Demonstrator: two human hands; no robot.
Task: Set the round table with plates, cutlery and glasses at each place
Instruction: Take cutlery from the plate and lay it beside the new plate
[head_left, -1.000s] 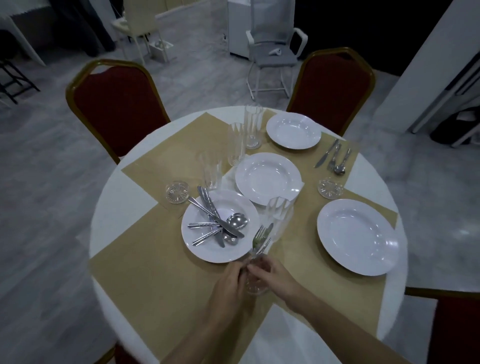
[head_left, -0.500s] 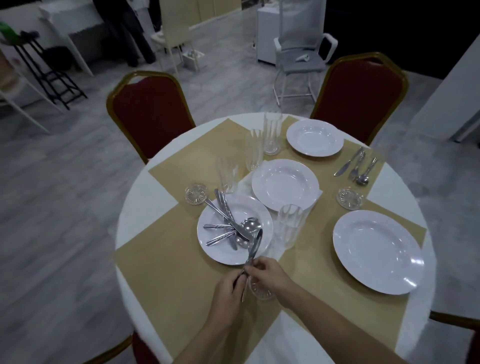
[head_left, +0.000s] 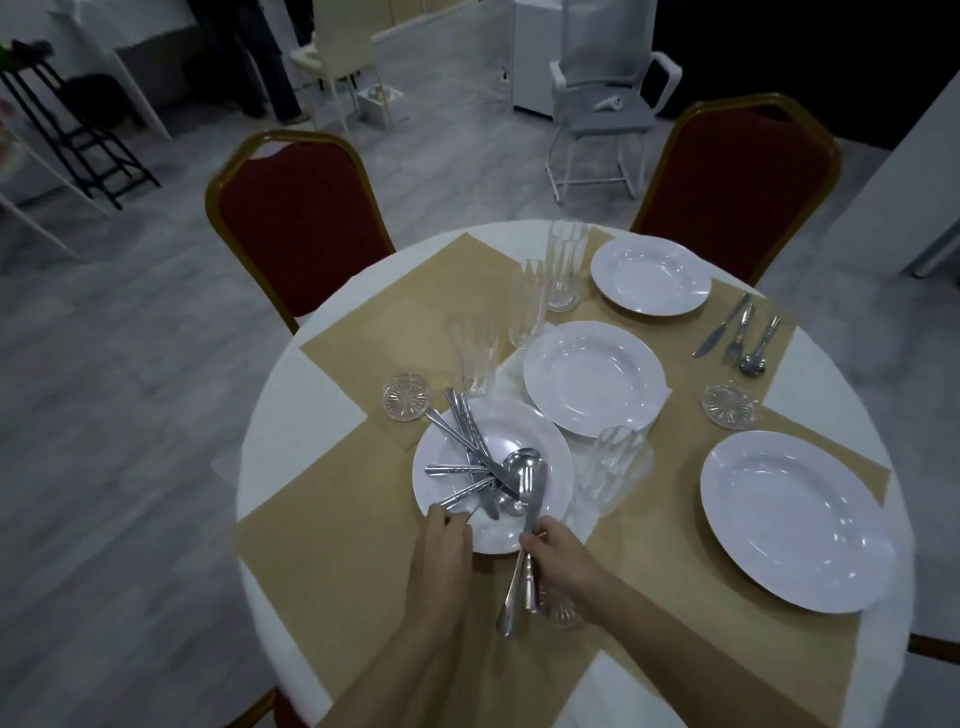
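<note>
My right hand (head_left: 563, 564) grips a bundle of cutlery (head_left: 530, 499), a fork among it, held over the near rim of a white plate (head_left: 558, 462). That plate carries a loose pile of knives, forks and spoons (head_left: 480, 462). My left hand (head_left: 441, 551) rests at the plate's near edge, fingertips closed on the end of a fork handle (head_left: 460, 498). An upright glass (head_left: 615, 467) stands just right of this plate. Three more white plates lie in the centre (head_left: 592, 376), far side (head_left: 649, 275) and right (head_left: 795, 519).
Three tall glasses (head_left: 527, 304) cluster behind the cutlery plate. Glass coasters sit at left (head_left: 405, 397), right (head_left: 727, 405) and under my right hand (head_left: 563, 616). A knife, fork and spoon set (head_left: 737, 332) lies far right. Red chairs (head_left: 296, 218) (head_left: 737, 182) flank the round table (head_left: 291, 415).
The glass I held with cutlery in it now stands beside the plate. The cutlery is out of it, in my right hand. My left hand moved to the plate's rim.
</note>
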